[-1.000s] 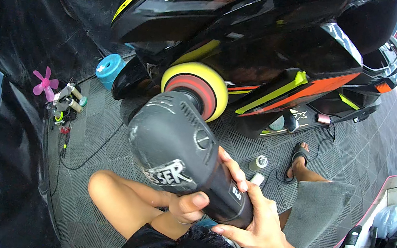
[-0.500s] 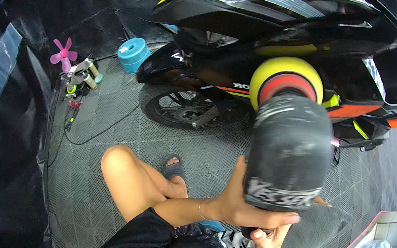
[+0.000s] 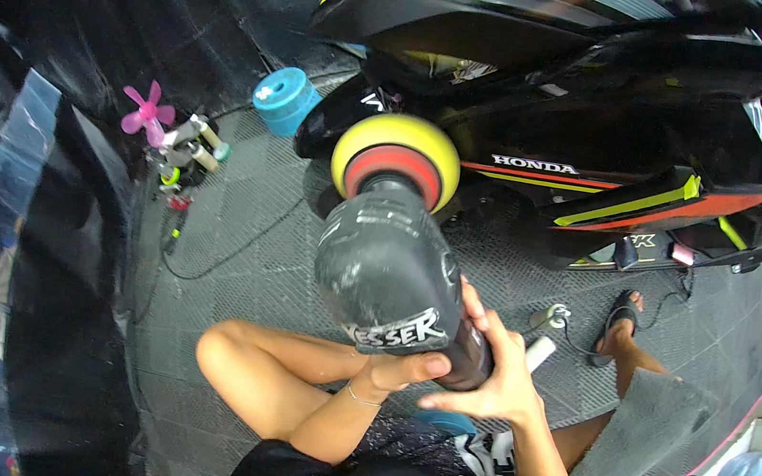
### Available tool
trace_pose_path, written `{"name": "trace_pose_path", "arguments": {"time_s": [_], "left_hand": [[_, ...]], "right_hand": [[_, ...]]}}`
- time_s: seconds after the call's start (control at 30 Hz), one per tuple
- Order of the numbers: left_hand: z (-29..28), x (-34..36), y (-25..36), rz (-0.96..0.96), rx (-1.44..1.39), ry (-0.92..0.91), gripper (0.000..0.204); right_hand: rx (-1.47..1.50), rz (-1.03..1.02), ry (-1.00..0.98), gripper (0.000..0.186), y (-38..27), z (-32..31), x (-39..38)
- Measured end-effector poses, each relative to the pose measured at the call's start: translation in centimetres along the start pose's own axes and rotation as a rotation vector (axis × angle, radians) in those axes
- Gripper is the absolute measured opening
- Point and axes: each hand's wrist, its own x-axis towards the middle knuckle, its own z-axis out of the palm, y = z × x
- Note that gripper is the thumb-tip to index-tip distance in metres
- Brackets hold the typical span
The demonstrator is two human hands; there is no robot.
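Observation:
A black cordless polisher [image 3: 387, 263] with a red backing plate and a round yellow foam pad [image 3: 400, 130] is held up above my lap. My left hand [image 3: 397, 373] is closed at the underside of its scuffed body, thumb lying across the lower edge. My right hand [image 3: 509, 375] wraps round the dark handle end [image 3: 471, 356], fingers behind it and thumb pointing left. Beyond the polisher stands a glossy black motorcycle [image 3: 646, 128] with red and yellow stripes. The pad overlaps its front part in view; whether they touch I cannot tell.
A blue round stool-like container [image 3: 283, 102], a pink fan [image 3: 147, 114] and several bottles [image 3: 205, 147] stand at the left by a black sheet wall [image 3: 78, 198]. A cable [image 3: 235, 252] crosses the tiled floor. A grey towel [image 3: 649, 432] lies over my right leg.
The polisher has swung left, from the motorcycle's side panel toward its front. My right hand has come up along the handle. My view has shifted, and my right foot now shows.

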Motion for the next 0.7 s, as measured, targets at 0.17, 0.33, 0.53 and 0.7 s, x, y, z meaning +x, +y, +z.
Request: {"name": "trace_pose_path", "arguments": {"time_s": [0.17,0.33,0.53,0.7], "left_hand": [[-3.3,-1.4,4.3,-0.08,0.569,0.012,0.095],[-6.7,2.4,6.9,0.187,1.233,-0.282,0.088],[-8.0,5.4,5.6,0.263,1.125,-0.216,0.06],[-8.7,7.6,5.6,0.296,1.039,-0.263,0.038]], "right_hand": [[0.337,-0.33,0.033,0.102,4.3,5.8,5.5],[0.611,-0.265,-0.087,0.095,6.0,8.7,9.7],[0.587,-0.369,-0.004,0.087,8.5,8.0,13.1],[0.423,-0.433,0.007,0.097,9.6,6.3,14.4]]}}
